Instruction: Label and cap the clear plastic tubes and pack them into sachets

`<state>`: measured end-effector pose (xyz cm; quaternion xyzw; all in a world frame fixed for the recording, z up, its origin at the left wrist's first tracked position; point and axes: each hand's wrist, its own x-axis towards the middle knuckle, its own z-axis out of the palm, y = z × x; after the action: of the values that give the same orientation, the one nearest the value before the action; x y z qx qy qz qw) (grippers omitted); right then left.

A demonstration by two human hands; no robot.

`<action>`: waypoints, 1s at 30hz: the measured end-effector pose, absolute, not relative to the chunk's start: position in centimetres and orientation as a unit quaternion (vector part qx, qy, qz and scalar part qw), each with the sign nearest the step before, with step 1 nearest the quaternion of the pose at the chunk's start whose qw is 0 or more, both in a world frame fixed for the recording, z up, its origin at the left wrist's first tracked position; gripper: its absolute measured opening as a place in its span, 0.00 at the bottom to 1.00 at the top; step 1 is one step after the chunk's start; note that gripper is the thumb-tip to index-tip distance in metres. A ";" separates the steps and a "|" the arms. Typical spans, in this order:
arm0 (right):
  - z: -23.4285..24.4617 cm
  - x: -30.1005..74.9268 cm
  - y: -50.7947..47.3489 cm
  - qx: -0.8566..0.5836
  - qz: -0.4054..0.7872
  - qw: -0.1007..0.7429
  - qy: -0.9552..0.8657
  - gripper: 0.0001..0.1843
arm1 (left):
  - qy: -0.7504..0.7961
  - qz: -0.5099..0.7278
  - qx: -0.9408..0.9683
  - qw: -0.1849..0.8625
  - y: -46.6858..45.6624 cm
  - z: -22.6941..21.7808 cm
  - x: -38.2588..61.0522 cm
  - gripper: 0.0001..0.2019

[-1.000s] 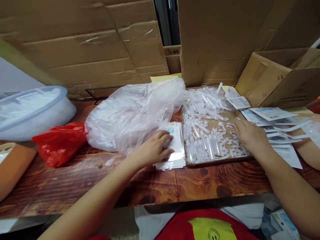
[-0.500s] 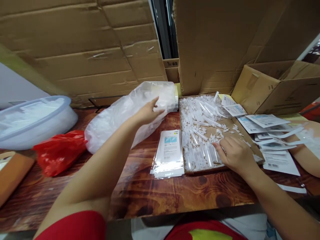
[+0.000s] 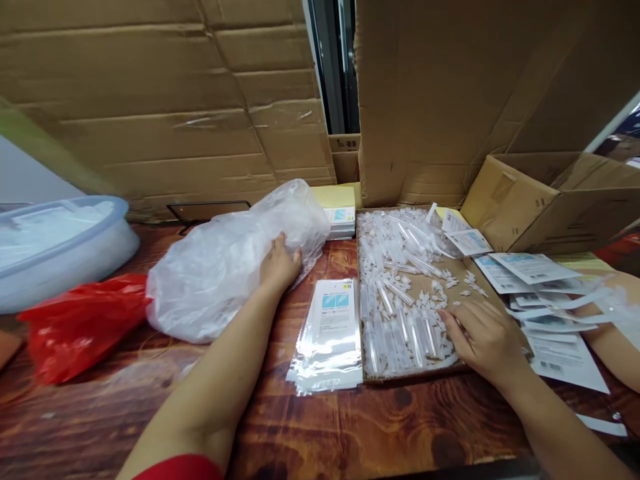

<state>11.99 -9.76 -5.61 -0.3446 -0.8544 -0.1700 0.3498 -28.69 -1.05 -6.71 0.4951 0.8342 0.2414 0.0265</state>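
My left hand (image 3: 279, 265) lies against a large clear plastic bag (image 3: 215, 267), its fingers curled into the loose film. Over the right front part of a shallow cardboard tray (image 3: 440, 257) is my right hand (image 3: 487, 337), fingers bent and thumb close by; whatever they may hold is hidden. Clear plastic tubes (image 3: 400, 333) fill the tray's left side and front, with small white plastic pieces (image 3: 445, 280) scattered beside them. Between my hands, a stack of clear packets with printed cards (image 3: 333, 327) lies against the tray's left side.
A red plastic bag (image 3: 85, 320) and a translucent tub (image 3: 95, 233) stand at the left. Behind the clear bag is a card stack (image 3: 343, 223). Filled printed packets (image 3: 535, 270) lie right of the tray, near another person's arm (image 3: 617, 333). An open carton (image 3: 520, 203) stands behind.
My left hand has come down and left onto the clear bag, its spread fingers now curled. The bag has shifted left, uncovering the card stack. My right hand stays over the tray.
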 end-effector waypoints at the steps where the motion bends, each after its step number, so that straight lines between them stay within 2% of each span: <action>1: -5.2 12.1 -10.1 -0.348 -0.175 0.341 -0.856 0.15 | 0.832 0.242 0.499 0.022 -1.2 -6.9 -28.6 0.35; 4: -3.5 12.7 -11.2 -0.364 -0.194 0.284 -0.865 0.15 | 0.825 0.248 0.507 0.026 -1.4 -6.9 -28.7 0.35; 8: -0.4 13.9 -9.7 -0.369 -0.180 0.190 -0.892 0.20 | 0.816 0.261 0.510 0.074 -1.7 -6.8 -29.6 0.36; 13: 4.9 13.6 0.3 -0.481 -0.137 0.044 -0.865 0.16 | 0.807 0.293 0.505 0.088 -1.5 -7.2 -30.4 0.36; 16: 6.9 11.8 7.6 -0.561 -0.122 -0.003 -0.819 0.21 | 0.804 0.300 0.502 0.103 -1.5 -7.2 -30.4 0.36; 22: 4.8 7.5 16.9 -0.587 -0.013 -0.055 -0.808 0.25 | 0.798 0.301 0.503 0.138 -1.7 -6.9 -30.5 0.36; 30: 1.5 9.9 22.2 -0.689 0.032 -0.062 -0.721 0.32 | 0.793 0.323 0.502 0.120 -1.3 -7.8 -31.2 0.34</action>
<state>9.86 22.20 1.47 -0.6891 -0.7214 0.0319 -0.0616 -31.15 -1.28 -7.77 0.5016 0.7934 0.3234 0.1195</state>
